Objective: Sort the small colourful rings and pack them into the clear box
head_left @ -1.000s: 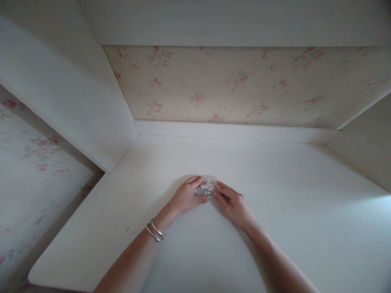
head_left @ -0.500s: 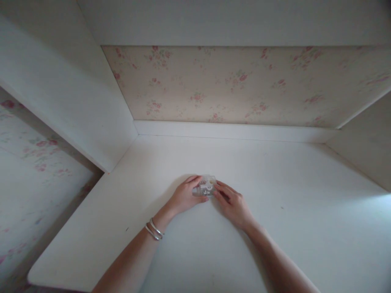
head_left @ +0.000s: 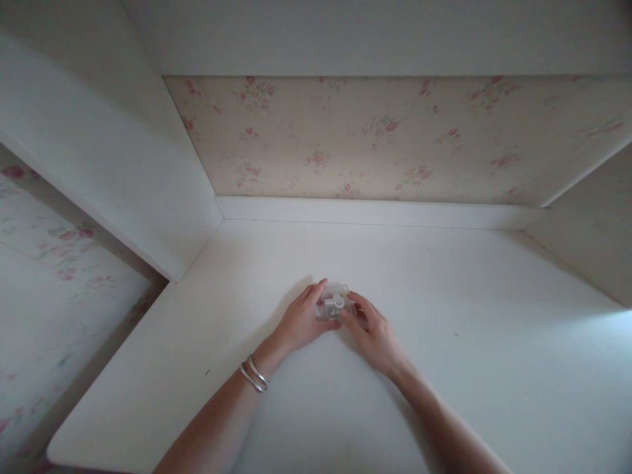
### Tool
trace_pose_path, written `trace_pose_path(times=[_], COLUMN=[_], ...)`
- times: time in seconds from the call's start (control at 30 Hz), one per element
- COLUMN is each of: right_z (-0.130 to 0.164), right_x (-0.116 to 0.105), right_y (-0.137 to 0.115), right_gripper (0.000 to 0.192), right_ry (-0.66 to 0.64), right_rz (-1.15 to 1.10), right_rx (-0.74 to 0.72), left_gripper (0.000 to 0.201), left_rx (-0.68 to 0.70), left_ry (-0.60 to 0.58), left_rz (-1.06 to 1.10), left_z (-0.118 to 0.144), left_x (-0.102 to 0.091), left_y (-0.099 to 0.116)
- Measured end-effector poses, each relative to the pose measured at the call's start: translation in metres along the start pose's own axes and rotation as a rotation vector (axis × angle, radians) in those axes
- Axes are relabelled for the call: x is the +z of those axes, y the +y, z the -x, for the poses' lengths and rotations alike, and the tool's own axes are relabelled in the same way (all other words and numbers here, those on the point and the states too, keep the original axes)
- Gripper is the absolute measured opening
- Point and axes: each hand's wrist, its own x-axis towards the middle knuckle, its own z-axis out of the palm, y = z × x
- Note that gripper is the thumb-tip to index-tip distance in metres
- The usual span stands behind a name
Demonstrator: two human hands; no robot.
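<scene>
A small clear plastic case [head_left: 336, 304] with white parts showing through it is between my two hands over the white desk [head_left: 306, 257]. My left hand [head_left: 300, 318] grips its left side, the thumb along the near edge and the fingers at the far side. On the right, the bent fingers and thumb of my right hand [head_left: 371, 332] pinch the case's right edge. What exactly the white parts are is too small to make out. Two silver bangles [head_left: 255, 374] circle my left wrist.
A low white ledge [head_left: 375, 212] runs along the back of the desk, below floral wallpaper [head_left: 316, 138]. White panels stand at the left [head_left: 113, 151] and right [head_left: 592, 224]. A small dark mark [head_left: 208, 372] lies left of my left forearm.
My right thumb and fingers have shifted on the case's right edge and bent more. The case has turned slightly, and the white part inside looks different. My left hand keeps its hold.
</scene>
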Motion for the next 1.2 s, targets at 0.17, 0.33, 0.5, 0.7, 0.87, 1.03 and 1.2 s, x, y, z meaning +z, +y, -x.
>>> trace_pose_path(times=[0.17, 0.33, 0.5, 0.7, 0.87, 1.03, 1.2], right_z=[0.002, 0.0, -0.009, -0.026, -0.023, -0.012, -0.009], right_x=[0.004, -0.005, -0.037, -0.115, -0.179, -0.214, -0.209], right_y=[-0.017, -0.021, 0.004, 0.08, 0.141, 0.183, 0.17], right_gripper=[0.052, 0.055, 0.053, 0.072, 0.076, 0.079, 0.073], right_ry=[0.016, -0.015, 0.129, 0.348, 0.391, 0.423, 0.459], right_rz=[0.029, 0.048, 0.093, 0.345, 0.527, 0.592, 0.777], right_rx=[0.017, 0.206, 0.224, 0.457, 0.572, 0.641, 0.532], left_gripper=[0.083, 0.09, 0.086, 0.051, 0.045, 0.037, 0.035], left_rx=[-0.01, 0.038, 0.058, -0.014, 0.012, 0.05, 0.065], left_ry=[0.046, 0.037, -0.02, -0.029, -0.036, -0.054, -0.046], left_rz=[0.032, 0.074, 0.141, 0.081, 0.011, -0.031, -0.05], left_z=[0.001, 0.005, 0.008, 0.005, 0.003, 0.003, 0.004], left_x=[0.002, 0.006, 0.011, 0.011, 0.011, 0.01, 0.01], left_y=[0.008, 0.02, 0.021, 0.02, 0.021, 0.021, 0.019])
